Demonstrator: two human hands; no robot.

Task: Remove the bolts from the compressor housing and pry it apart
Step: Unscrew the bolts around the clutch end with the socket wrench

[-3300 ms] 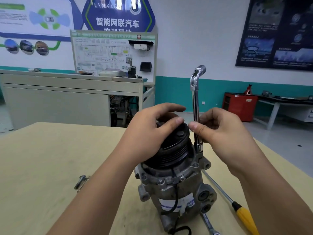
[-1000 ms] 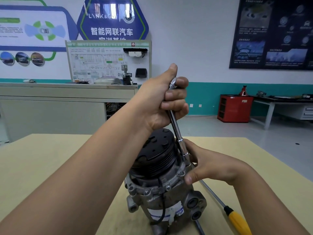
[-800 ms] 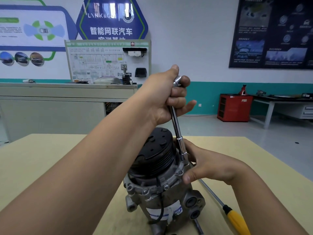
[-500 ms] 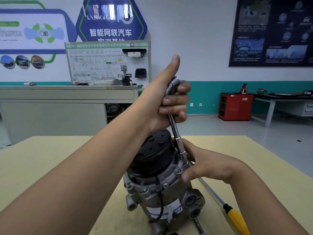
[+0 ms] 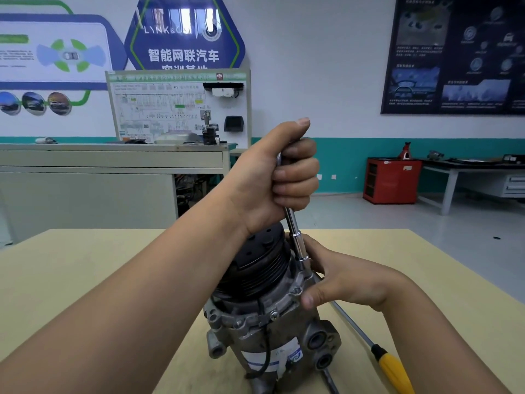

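Head view. Compressor housing [image 5: 272, 334] stands upright mid-table. My left hand [image 5: 272, 180] is clenched around the top of the socket wrench [image 5: 297, 243]. My right hand [image 5: 341, 277] pinches its socket end onto the flange at 2 o'clock. Other bolts [image 5: 274, 315] are seated and the halves joined, so I judge this an early stage. Screwdriver [image 5: 395, 371] lies at 4 o'clock.

At frame centre the left hand [image 5: 272, 180] grips a socket wrench [image 5: 297, 240] standing on the compressor housing [image 5: 272, 331]; the right hand [image 5: 341, 277] (lower right) braces its flange beside a yellow-handled screwdriver [image 5: 392, 368].
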